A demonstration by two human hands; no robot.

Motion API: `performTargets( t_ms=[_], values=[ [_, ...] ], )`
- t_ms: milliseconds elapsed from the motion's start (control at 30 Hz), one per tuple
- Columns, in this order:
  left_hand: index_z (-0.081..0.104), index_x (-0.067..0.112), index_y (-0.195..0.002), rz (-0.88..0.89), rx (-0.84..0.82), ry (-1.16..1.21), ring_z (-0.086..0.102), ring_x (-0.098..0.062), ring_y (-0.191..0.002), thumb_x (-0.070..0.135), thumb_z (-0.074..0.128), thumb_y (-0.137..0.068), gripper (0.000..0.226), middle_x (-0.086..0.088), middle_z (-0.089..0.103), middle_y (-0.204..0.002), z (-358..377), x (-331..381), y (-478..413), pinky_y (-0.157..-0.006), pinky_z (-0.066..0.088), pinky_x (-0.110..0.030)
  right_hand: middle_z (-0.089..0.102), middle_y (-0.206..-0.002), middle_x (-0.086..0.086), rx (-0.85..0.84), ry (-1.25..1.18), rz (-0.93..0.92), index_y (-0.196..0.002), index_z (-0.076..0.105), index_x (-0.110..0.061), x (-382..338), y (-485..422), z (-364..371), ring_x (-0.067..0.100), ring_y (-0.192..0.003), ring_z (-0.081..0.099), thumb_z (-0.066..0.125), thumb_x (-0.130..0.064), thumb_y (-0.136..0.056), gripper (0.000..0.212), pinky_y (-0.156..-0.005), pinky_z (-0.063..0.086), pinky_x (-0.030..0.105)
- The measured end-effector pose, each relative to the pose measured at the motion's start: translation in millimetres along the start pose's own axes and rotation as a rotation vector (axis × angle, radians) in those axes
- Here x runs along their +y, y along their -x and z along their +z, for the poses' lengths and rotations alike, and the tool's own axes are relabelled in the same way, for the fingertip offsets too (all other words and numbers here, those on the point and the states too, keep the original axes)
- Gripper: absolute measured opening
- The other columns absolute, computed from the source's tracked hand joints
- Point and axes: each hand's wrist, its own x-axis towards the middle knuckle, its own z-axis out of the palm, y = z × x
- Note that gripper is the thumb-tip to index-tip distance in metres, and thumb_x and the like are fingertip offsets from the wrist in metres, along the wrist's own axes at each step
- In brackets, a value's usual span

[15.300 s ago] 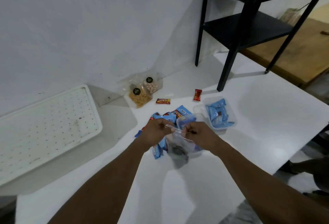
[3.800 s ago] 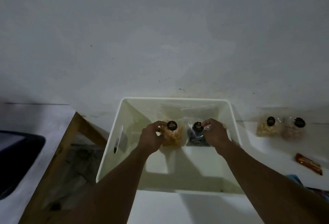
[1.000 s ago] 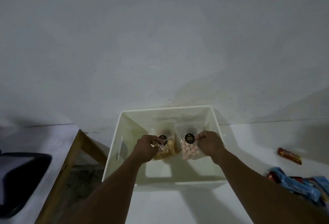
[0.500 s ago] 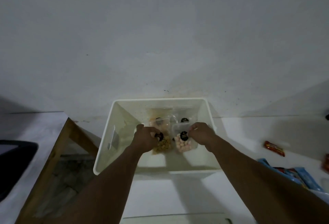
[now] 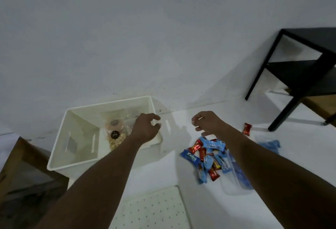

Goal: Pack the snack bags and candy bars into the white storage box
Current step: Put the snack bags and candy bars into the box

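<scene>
The white storage box (image 5: 76,118) sits on the white table by the wall. Clear snack bags (image 5: 116,137) with round black labels lie inside it, against its right half. My left hand (image 5: 146,129) hovers over the box's right rim, empty, fingers loosely curled. To the right of the box, above the table, my right hand (image 5: 205,121) is also empty with its fingers apart. A pile of blue and red candy bars (image 5: 205,158) lies on the table under my right forearm. One red candy bar (image 5: 246,128) lies apart, further right.
A clear plastic container (image 5: 236,176) lies beside the pile, and another with blue wrappers (image 5: 269,144) sits further right. The perforated white lid (image 5: 152,208) is at the near edge. A black side table (image 5: 298,76) stands at the right. A wooden frame (image 5: 16,158) borders the left.
Both hands have let go of the snack bags, which now rest in the box, and have moved right. The view has swung right, showing the candy pile.
</scene>
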Motion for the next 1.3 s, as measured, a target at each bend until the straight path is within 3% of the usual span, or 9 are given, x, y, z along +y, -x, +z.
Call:
performTargets(
  t_ms=[133, 233, 433, 567, 667, 767, 933, 1033, 1300],
  values=[
    [0.074, 0.026, -0.105, 0.020, -0.117, 0.098, 0.066, -0.010, -0.092, 0.030, 0.072, -0.085, 0.020, 0.003, 0.071, -0.102, 64.8, 40.9, 18.7, -0.082, 0.046, -0.018, 0.063, -0.080, 0.006, 0.095, 0.133, 0.093, -0.078, 0.064, -0.016, 79.1, 12.3, -56.6, 0.016, -0.063, 0.056, 0.062, -0.014, -0.089, 0.011, -0.056, 0.047, 0.026],
    [0.074, 0.023, -0.101, -0.035, -0.290, 0.165, 0.066, -0.008, -0.073, 0.025, 0.071, -0.084, 0.017, 0.001, 0.075, -0.087, 113.0, 65.7, 30.5, -0.061, 0.048, -0.013, 0.061, -0.084, 0.005, 0.118, 0.260, 0.191, -0.079, 0.060, -0.020, 140.1, 20.6, -87.8, 0.020, -0.074, 0.055, 0.055, -0.014, -0.092, 0.014, -0.063, 0.043, 0.024],
    [0.075, 0.013, -0.101, -0.099, -0.478, 0.142, 0.068, -0.025, -0.093, 0.015, 0.068, -0.086, 0.017, -0.009, 0.073, -0.106, 229.0, 95.0, 50.2, -0.087, 0.056, -0.037, 0.067, -0.102, 0.017, 0.031, 0.354, 0.317, -0.092, 0.063, -0.013, 228.8, 25.0, -119.2, 0.029, -0.089, 0.060, 0.055, -0.013, -0.090, 0.008, -0.083, 0.050, 0.035],
    [0.072, 0.013, -0.108, -0.237, -0.543, 0.187, 0.061, -0.019, -0.080, 0.015, 0.065, -0.088, 0.022, -0.012, 0.071, -0.101, 289.1, 104.8, 64.5, -0.067, 0.047, -0.027, 0.069, -0.110, 0.015, 0.066, 0.365, 0.263, -0.106, 0.068, -0.005, 245.1, 15.4, -121.9, 0.032, -0.106, 0.063, 0.054, -0.017, -0.091, 0.024, -0.091, 0.051, 0.037],
    [0.072, 0.015, -0.106, -0.301, -0.526, 0.207, 0.057, -0.018, -0.069, 0.012, 0.066, -0.088, 0.020, -0.011, 0.067, -0.092, 317.8, 107.2, 71.5, -0.061, 0.047, -0.028, 0.068, -0.111, 0.010, 0.116, 0.538, 0.178, -0.108, 0.066, -0.009, 249.6, 12.2, -124.6, 0.028, -0.107, 0.062, 0.048, -0.033, -0.095, 0.033, -0.094, 0.051, 0.037],
    [0.074, 0.013, -0.102, -0.286, -0.465, 0.166, 0.066, -0.026, -0.078, 0.008, 0.070, -0.084, 0.018, -0.013, 0.070, -0.096, 328.0, 115.4, 73.7, -0.074, 0.056, -0.038, 0.069, -0.108, 0.012, 0.045, 0.537, 0.186, -0.103, 0.067, -0.006, 257.8, 9.1, -128.5, 0.026, -0.103, 0.065, 0.046, -0.037, -0.096, 0.038, -0.089, 0.052, 0.033],
    [0.076, 0.019, -0.103, -0.179, -0.361, 0.028, 0.065, -0.018, -0.098, 0.015, 0.073, -0.083, 0.021, -0.002, 0.071, -0.108, 313.3, 134.3, 62.9, -0.085, 0.051, -0.026, 0.069, -0.106, 0.002, 0.058, 0.351, 0.175, -0.093, 0.070, -0.012, 257.2, 1.9, -151.0, 0.022, -0.104, 0.065, 0.058, -0.026, -0.089, 0.019, -0.089, 0.049, 0.029],
    [0.075, 0.017, -0.104, -0.070, -0.316, 0.042, 0.064, -0.012, -0.093, 0.016, 0.076, -0.081, 0.024, 0.001, 0.072, -0.105, 302.5, 160.9, 45.5, -0.083, 0.049, -0.021, 0.066, -0.095, -0.004, 0.121, 0.286, 0.104, -0.082, 0.061, -0.024, 246.7, -5.4, -177.6, 0.019, -0.097, 0.064, 0.062, -0.022, -0.088, 0.006, -0.082, 0.040, 0.022],
    [0.073, 0.016, -0.104, 0.077, -0.329, 0.094, 0.057, -0.010, -0.081, 0.011, 0.074, -0.080, 0.024, 0.000, 0.066, -0.095, 347.9, 228.5, 16.0, -0.072, 0.044, -0.018, 0.065, -0.084, -0.003, 0.244, 0.072, 0.116, -0.089, 0.071, -0.013, 262.3, -12.4, -266.8, 0.015, -0.076, 0.060, 0.072, -0.007, -0.079, 0.012, -0.074, 0.041, 0.023]
  ],
)
